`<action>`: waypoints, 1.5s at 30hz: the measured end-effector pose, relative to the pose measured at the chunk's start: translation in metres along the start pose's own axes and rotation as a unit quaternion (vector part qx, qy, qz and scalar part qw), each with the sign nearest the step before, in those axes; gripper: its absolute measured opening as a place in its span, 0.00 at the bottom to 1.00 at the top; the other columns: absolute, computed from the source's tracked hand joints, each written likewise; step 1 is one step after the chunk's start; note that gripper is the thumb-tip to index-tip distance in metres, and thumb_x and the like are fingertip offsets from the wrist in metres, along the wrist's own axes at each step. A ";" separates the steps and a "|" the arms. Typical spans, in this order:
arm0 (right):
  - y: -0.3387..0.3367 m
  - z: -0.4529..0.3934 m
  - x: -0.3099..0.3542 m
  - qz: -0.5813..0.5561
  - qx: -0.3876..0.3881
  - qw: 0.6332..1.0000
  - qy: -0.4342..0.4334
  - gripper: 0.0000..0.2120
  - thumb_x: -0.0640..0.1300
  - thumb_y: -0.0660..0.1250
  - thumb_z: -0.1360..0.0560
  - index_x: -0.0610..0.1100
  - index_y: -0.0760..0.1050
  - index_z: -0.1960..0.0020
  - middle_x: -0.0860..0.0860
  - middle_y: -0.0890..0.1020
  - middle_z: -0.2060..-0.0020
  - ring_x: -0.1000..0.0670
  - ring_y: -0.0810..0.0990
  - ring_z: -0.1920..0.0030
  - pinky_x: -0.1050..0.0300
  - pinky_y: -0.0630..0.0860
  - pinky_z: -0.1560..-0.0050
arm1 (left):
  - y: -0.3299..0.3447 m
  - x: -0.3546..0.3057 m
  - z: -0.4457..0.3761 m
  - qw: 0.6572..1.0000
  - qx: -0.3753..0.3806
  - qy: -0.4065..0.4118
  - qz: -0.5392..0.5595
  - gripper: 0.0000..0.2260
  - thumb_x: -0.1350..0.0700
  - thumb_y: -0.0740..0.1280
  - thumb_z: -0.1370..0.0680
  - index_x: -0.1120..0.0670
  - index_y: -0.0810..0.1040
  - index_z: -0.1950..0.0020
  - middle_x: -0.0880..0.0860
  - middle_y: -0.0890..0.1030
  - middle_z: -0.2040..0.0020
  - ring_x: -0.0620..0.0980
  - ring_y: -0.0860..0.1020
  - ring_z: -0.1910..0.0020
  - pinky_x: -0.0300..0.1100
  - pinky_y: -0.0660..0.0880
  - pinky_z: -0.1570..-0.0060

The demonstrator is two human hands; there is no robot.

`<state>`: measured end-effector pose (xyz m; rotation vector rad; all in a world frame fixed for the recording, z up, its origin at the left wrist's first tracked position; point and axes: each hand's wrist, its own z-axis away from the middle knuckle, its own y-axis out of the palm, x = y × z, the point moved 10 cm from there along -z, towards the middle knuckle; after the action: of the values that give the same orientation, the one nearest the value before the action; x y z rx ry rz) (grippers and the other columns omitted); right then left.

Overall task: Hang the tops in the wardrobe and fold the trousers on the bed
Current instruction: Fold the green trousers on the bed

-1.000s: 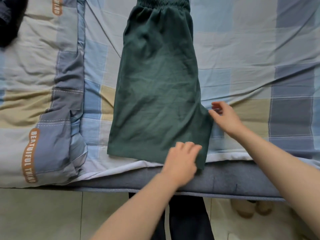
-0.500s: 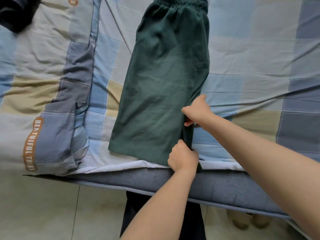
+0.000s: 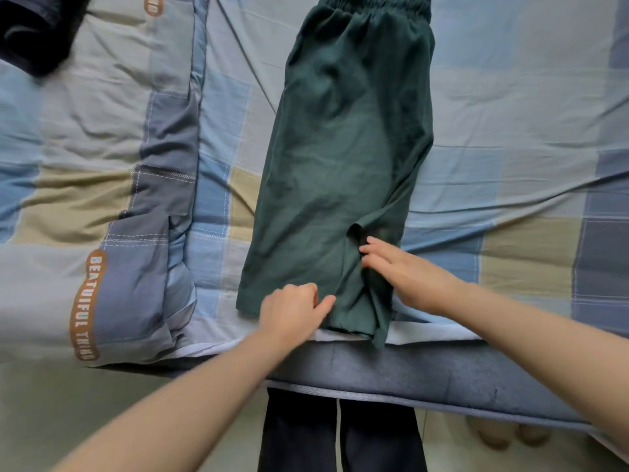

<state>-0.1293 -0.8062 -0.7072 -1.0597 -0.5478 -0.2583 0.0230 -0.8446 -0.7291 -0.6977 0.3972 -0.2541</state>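
Observation:
Dark green trousers (image 3: 340, 158) lie lengthwise on the bed, waistband far from me, hem at the near edge of the bed. A narrow flap on their right side is turned inward over the leg. My left hand (image 3: 292, 310) sits on the hem with fingers curled and its thumb against the flap's edge, gripping the cloth there. My right hand (image 3: 403, 272) lies with straight fingers on the flap, pressing it flat. The image is slightly blurred around both hands.
The checked bedsheet (image 3: 510, 114) spreads to the right. A folded quilt (image 3: 102, 199) with orange lettering lies at the left. Dark clothing (image 3: 34, 32) is at the far left corner. The mattress edge (image 3: 408, 373) runs in front of my legs.
The right-side flap of the trousers has been folded inward. My left hand moved left along the hem. My right hand let go of the cloth and now lies flat on it.

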 end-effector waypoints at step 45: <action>0.067 0.113 -0.073 -0.550 -0.010 0.703 0.451 0.15 0.46 0.62 0.20 0.40 0.75 0.62 0.52 0.79 0.68 0.52 0.76 0.65 0.61 0.73 0.61 | 0.026 0.102 0.030 0.908 -0.009 -0.140 0.396 0.19 0.51 0.66 0.20 0.55 0.71 0.70 0.47 0.68 0.73 0.46 0.66 0.69 0.43 0.63 0.66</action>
<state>-0.1945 -0.6793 -0.7551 -0.3726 -0.1922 -1.7535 0.1302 -0.8448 -0.7531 -0.5299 0.3761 0.6173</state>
